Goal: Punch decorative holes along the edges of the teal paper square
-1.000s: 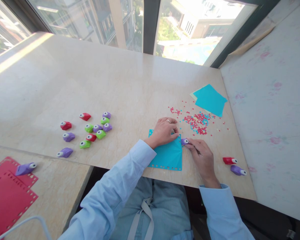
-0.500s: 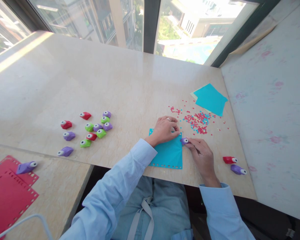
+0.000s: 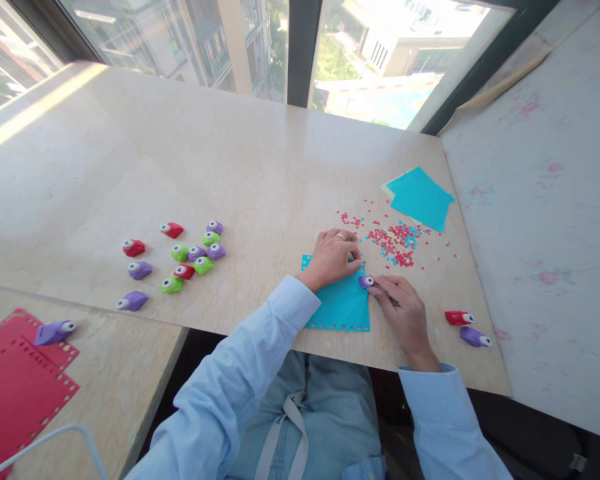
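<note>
A blue sheet of paper point(image 3: 343, 303) lies near the counter's front edge, with small punched holes along its bottom edge and part of its upper edge. My left hand point(image 3: 334, 257), a ring on one finger, lies over the sheet's upper part. Its fingers are curled, with the thumb and fingertips holding the paper near the upper right corner. Between the thumb and fingers of my right hand point(image 3: 403, 310) is a small purple craft punch point(image 3: 367, 281) with a white top and a dark star mark. The punch sits over the sheet's right edge, just below that corner.
Red and blue paper bits point(image 3: 397, 243) are scattered beyond my hands, near more blue sheets point(image 3: 423, 200). A red punch point(image 3: 459, 318) and a purple punch point(image 3: 475, 337) lie at right. Several punches point(image 3: 197, 253) stand at left; red sheets point(image 3: 20, 400) lie lower left.
The blue sheet has shifted slightly right and away from me, along with my left hand. The punch in my right hand has come further over the sheet's right edge.
</note>
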Demonstrator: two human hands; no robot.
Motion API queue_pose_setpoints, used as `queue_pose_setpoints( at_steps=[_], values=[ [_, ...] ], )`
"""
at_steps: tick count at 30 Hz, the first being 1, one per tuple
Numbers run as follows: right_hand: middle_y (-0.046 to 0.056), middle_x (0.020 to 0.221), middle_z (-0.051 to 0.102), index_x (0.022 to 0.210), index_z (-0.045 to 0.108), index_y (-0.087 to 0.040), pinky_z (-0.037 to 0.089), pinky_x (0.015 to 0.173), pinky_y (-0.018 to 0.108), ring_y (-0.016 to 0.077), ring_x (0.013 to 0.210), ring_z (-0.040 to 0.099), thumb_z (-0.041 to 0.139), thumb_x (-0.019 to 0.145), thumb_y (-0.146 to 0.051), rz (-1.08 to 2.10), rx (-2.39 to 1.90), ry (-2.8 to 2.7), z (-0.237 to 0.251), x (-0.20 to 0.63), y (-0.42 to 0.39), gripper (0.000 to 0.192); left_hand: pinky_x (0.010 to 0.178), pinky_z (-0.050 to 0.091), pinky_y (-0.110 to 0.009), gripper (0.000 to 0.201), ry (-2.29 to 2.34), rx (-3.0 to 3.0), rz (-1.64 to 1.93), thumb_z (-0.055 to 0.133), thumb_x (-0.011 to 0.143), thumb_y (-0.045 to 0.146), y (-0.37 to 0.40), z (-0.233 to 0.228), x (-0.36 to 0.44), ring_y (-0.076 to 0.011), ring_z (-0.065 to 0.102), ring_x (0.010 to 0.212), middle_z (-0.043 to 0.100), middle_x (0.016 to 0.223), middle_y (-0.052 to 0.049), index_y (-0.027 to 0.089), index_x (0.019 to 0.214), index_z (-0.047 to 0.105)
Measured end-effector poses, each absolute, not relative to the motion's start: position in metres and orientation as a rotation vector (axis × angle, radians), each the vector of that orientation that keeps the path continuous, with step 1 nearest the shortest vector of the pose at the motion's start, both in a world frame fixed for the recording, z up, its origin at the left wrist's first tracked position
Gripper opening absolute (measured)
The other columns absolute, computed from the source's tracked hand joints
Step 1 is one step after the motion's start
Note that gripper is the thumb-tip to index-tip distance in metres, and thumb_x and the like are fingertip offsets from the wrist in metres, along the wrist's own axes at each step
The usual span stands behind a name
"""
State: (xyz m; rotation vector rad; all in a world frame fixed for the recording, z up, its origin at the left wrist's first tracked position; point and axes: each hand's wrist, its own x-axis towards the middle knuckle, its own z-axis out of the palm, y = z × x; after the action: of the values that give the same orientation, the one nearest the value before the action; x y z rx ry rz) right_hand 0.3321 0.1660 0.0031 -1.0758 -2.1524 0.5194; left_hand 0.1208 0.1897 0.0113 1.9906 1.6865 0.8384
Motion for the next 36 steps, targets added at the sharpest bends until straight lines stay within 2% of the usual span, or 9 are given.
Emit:
queue_pose_setpoints(
  at_steps=[8, 15, 21, 24, 27, 29, 31, 33, 36],
  values=[
    [0.005, 0.097, 0.065, 0.112, 0.071, -0.024, 0.05, 0.074, 0.035, 0.0203, 0.085, 0.062, 0.061, 0.095, -0.038, 0.48, -1.077, -2.162, 0.003, 0.33, 0.166, 0.024, 0.101, 0.037, -0.041, 0.011, 1.687, 2.147, 0.73, 0.061, 0.09, 0.028, 0.187, 0.015, 0.123, -0.0232, 0.052, 0.117, 0.065, 0.117, -0.006, 0.021, 0.092, 0.07],
    [0.005, 0.096, 0.066, 0.111, 0.071, -0.024, 0.05, 0.072, 0.034, 0.0203, 0.084, 0.062, 0.061, 0.095, -0.038, 0.483, -1.06, -2.156, 0.002, 0.33, 0.167, 0.024, 0.086, 0.044, -0.041, 0.017, 1.915, 2.299, 0.548, 0.057, 0.093, 0.03, 0.179, 0.019, 0.137, -0.0286, 0.051, 0.107, 0.06, 0.11, -0.013, 0.017, 0.101, 0.064],
    [0.005, 0.098, 0.066, 0.115, 0.07, -0.024, 0.05, 0.072, 0.035, 0.0202, 0.084, 0.062, 0.059, 0.096, -0.04, 0.513, -1.067, -2.165, 0.0, 0.332, 0.168, 0.027, 0.088, 0.047, -0.036, 0.025, 1.739, 2.291, 0.537, 0.039, 0.1, 0.028, 0.172, 0.039, 0.133, -0.0222, 0.057, 0.101, 0.061, 0.109, -0.011, 0.015, 0.105, 0.06],
    [0.005, 0.099, 0.066, 0.115, 0.07, -0.024, 0.05, 0.073, 0.035, 0.0201, 0.084, 0.062, 0.059, 0.096, -0.042, 0.534, -1.072, -2.157, -0.001, 0.332, 0.168, 0.028, 0.092, 0.047, -0.036, 0.025, 1.651, 2.323, 0.501, 0.039, 0.098, 0.02, 0.165, 0.055, 0.121, -0.0219, 0.058, 0.107, 0.062, 0.115, -0.012, 0.015, 0.11, 0.06],
    [0.005, 0.099, 0.066, 0.114, 0.071, -0.024, 0.05, 0.073, 0.035, 0.0201, 0.084, 0.062, 0.059, 0.096, -0.044, 0.537, -1.083, -2.154, 0.0, 0.331, 0.168, 0.029, 0.098, 0.045, -0.041, 0.028, 1.633, 2.37, 0.283, 0.045, 0.093, 0.016, 0.154, 0.063, 0.108, -0.0265, 0.052, 0.123, 0.059, 0.127, -0.015, 0.014, 0.116, 0.06],
    [0.005, 0.097, 0.066, 0.113, 0.071, -0.024, 0.05, 0.072, 0.035, 0.02, 0.082, 0.062, 0.059, 0.096, -0.045, 0.523, -1.085, -2.156, 0.0, 0.331, 0.167, 0.03, 0.106, 0.039, -0.049, 0.036, 1.591, 2.418, 0.139, 0.049, 0.094, 0.026, 0.146, 0.06, 0.102, -0.0325, 0.04, 0.137, 0.05, 0.142, -0.018, 0.013, 0.127, 0.055],
    [0.005, 0.095, 0.066, 0.111, 0.071, -0.024, 0.049, 0.071, 0.034, 0.0199, 0.081, 0.062, 0.058, 0.095, -0.046, 0.504, -1.081, -2.158, 0.0, 0.331, 0.168, 0.03, 0.112, 0.029, -0.056, 0.055, 1.523, 2.454, 0.069, 0.054, 0.093, 0.04, 0.138, 0.051, 0.099, -0.0362, 0.027, 0.145, 0.039, 0.152, -0.02, 0.013, 0.14, 0.045],
    [0.005, 0.095, 0.066, 0.11, 0.071, -0.024, 0.05, 0.071, 0.035, 0.0201, 0.082, 0.062, 0.057, 0.096, -0.047, 0.488, -1.078, -2.16, 0.0, 0.331, 0.168, 0.031, 0.115, 0.023, -0.058, 0.068, 1.478, 2.477, 0.063, 0.056, 0.091, 0.05, 0.131, 0.039, 0.098, -0.0362, 0.02, 0.147, 0.033, 0.155, -0.02, 0.014, 0.146, 0.038],
    [0.006, 0.095, 0.066, 0.109, 0.072, -0.024, 0.051, 0.072, 0.036, 0.0208, 0.083, 0.063, 0.056, 0.096, -0.047, 0.48, -1.08, -2.161, 0.001, 0.33, 0.168, 0.031, 0.116, 0.019, -0.056, 0.07, 1.497, 2.486, 0.149, 0.05, 0.092, 0.057, 0.123, 0.023, 0.099, -0.0342, 0.02, 0.148, 0.031, 0.157, -0.02, 0.015, 0.147, 0.037]
  ],
)
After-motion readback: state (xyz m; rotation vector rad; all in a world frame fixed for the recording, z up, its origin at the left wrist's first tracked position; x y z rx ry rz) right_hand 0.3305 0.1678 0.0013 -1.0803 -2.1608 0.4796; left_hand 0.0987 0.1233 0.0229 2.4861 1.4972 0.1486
